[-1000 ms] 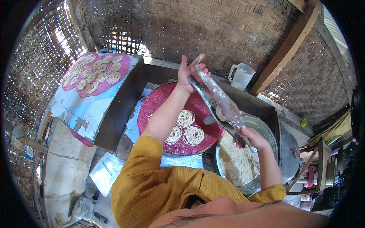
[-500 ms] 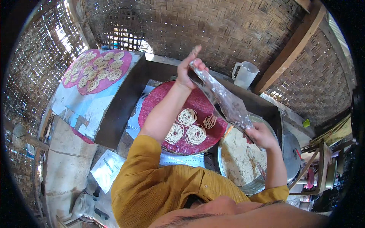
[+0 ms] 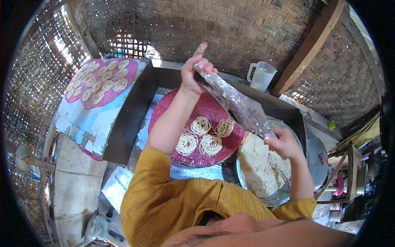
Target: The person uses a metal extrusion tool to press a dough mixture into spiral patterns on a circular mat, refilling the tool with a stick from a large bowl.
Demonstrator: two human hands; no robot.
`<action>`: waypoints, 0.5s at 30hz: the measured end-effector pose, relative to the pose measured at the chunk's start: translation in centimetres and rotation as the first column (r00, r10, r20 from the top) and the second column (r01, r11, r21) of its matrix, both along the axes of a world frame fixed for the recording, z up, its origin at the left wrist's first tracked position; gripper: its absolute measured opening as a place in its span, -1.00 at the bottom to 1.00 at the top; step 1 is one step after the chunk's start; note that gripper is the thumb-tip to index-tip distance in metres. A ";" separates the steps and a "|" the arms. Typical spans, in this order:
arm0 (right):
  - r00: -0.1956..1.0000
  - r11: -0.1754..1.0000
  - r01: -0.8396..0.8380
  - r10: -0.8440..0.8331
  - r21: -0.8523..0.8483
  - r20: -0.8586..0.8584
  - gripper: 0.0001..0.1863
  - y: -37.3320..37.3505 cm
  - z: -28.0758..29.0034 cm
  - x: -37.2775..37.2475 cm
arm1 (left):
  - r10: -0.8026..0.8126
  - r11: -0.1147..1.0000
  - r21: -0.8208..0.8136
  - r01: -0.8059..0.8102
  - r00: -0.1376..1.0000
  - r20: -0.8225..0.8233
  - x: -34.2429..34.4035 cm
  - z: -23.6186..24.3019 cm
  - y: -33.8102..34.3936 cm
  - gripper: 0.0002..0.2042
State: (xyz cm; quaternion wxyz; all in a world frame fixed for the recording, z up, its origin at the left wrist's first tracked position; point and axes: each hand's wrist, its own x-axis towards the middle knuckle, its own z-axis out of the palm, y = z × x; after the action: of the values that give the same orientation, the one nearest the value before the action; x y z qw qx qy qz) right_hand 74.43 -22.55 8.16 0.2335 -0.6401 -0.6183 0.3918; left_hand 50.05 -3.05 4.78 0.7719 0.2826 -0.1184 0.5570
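Press (image 3: 242,108), long, dark, flour-dusted; left hand (image 3: 193,75), right hand (image 3: 284,144), grips closed on ends; rightward drift could drop cream noodle strands (image 3: 224,128) over right edge of round magenta tray (image 3: 197,106).

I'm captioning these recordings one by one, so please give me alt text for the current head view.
A person's left hand and right hand grip opposite ends of a long, white-speckled tool slanting over a round pink mat with four pale coiled nests. A basin of pale floury mix stands at right; more nests lie on pink sheeting at left.
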 end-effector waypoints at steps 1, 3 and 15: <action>1.000 1.000 0.009 -0.009 0.006 0.003 -0.62 0.1 -0.2 -0.3 | -0.005 1.000 0.013 0.005 1.000 0.015 -0.4 0.3 0.2 -0.62; 0.992 1.000 -0.009 0.007 -0.015 -0.123 -0.65 0.6 -1.3 -0.7 | -0.002 1.000 0.012 0.002 1.000 -0.002 -1.4 0.8 0.2 -0.62; 0.986 0.994 -0.009 -0.009 -0.110 -0.164 -0.44 -2.7 -2.0 1.2 | -0.026 0.998 -0.053 0.020 0.995 -0.100 0.8 -1.7 -2.1 -0.61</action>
State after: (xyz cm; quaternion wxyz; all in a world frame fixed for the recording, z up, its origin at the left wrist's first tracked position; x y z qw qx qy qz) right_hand 75.62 -25.27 6.14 0.2479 -0.6175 -0.5746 0.4766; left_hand 50.83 -5.19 3.11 0.7903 0.2889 -0.0683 0.5360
